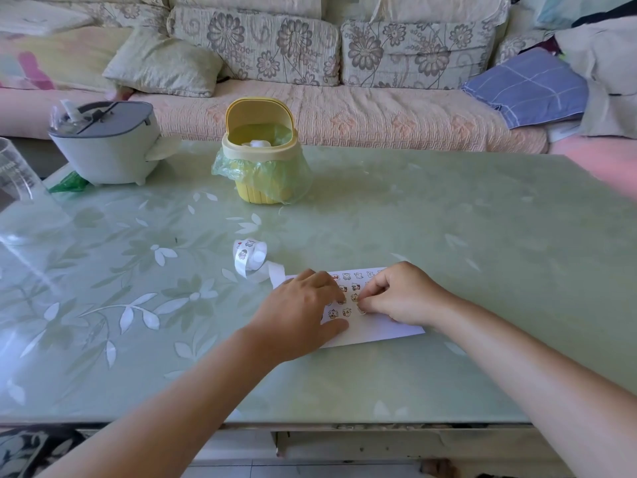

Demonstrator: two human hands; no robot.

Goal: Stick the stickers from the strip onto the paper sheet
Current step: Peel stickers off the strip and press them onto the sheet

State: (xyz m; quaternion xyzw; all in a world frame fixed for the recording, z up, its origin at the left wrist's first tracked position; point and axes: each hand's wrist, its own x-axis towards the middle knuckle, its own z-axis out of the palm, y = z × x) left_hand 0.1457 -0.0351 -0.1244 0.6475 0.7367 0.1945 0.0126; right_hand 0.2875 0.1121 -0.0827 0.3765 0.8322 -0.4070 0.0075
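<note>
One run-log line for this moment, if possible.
left hand: rests on paper sheet | right hand: pinches sticker | strip: beside sheet

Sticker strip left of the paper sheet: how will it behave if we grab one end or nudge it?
The sticker strip is probably floppy: it lies in loose curls, part standing on edge. Likely very light, so a nudge may slide it across the glossy table rather than flatten it. Lifted by one end, it would likely uncurl and dangle.

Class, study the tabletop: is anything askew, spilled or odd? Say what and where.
Nothing looks spilled. The paper sheet lies skewed to the front edge of the table, and the sticker strip curls loosely just beyond its left end.
</note>
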